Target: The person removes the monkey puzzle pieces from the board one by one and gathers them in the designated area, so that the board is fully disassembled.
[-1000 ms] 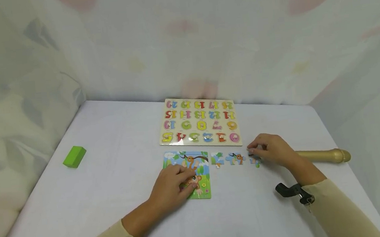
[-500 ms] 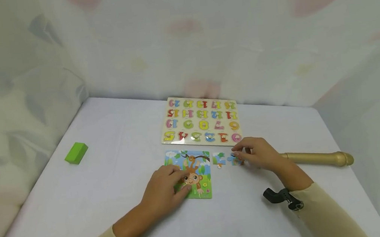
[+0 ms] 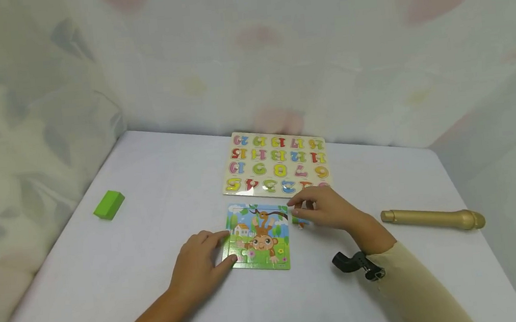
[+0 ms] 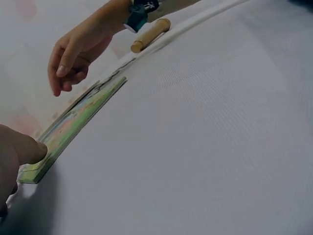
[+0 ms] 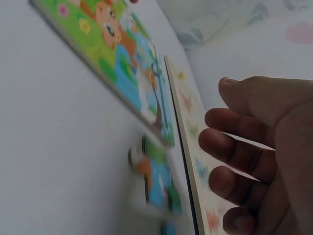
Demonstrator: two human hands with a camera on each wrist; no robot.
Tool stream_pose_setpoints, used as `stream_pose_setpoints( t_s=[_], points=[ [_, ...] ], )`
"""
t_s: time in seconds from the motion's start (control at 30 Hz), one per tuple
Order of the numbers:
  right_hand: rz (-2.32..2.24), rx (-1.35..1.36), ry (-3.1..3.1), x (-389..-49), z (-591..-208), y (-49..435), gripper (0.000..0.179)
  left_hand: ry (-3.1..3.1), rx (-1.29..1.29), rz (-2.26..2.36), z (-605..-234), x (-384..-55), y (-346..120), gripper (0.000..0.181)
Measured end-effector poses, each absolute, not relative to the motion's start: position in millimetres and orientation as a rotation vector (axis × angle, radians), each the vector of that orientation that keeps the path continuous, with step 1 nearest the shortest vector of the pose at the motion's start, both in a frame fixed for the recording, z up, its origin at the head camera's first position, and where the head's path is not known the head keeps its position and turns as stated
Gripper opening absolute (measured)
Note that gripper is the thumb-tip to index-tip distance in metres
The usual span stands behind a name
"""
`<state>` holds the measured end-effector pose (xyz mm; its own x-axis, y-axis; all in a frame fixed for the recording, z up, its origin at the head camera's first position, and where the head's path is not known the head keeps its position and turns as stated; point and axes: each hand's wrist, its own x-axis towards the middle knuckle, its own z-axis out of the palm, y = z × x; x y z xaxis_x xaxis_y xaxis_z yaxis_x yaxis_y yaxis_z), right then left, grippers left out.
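Observation:
A monkey jigsaw puzzle (image 3: 258, 240) lies flat in front of the number board. My left hand (image 3: 195, 266) is at its left edge, index finger and thumb apart and reaching onto the border. In the left wrist view the thumb (image 4: 36, 151) touches the puzzle's edge. My right hand (image 3: 324, 209) hovers just off the puzzle's upper right corner, fingers loosely bent with nothing between them. Under its fingertips a loose jigsaw piece (image 3: 300, 222) partly shows. The right wrist view has that piece (image 5: 157, 176) on the cloth, with part of another blue piece (image 5: 168, 228) below it.
Behind the puzzle lies a wooden number board (image 3: 278, 161), its near right corner overlapped by my right hand. A gold tube (image 3: 433, 219) rests on the right side of the table. A green block (image 3: 109, 204) sits far left. Fabric walls enclose the white tabletop (image 3: 271, 308).
My right hand has moved left along the row of loose pieces toward the puzzle. My left hand has drawn back left from over the puzzle to its edge, uncovering the picture.

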<state>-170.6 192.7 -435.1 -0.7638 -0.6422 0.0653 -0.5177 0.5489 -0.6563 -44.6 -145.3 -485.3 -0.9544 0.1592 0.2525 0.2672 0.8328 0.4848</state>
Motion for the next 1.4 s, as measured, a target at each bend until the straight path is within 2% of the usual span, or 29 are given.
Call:
stream_pose_setpoints(
  t_s=[0.43,0.73,0.97,1.4],
  points=[
    [-1.012,-1.091,2.403,-172,-445,123,0.030,-2.804,-0.299,-0.756,-490,-49,-138,0.051],
    [-0.800,-1.068,2.501,-162,-448,85,0.040,-2.748,-0.332,-0.757,-491,-53,-138,0.049],
    [-0.682,-0.952,2.539,-152,-443,74,0.044,-2.759,-0.333,-0.788,-487,-54,-137,0.050],
    [-0.749,-0.918,2.499,-145,-438,68,0.053,-2.758,-0.309,-0.804,-485,-50,-141,0.049]
  ],
)
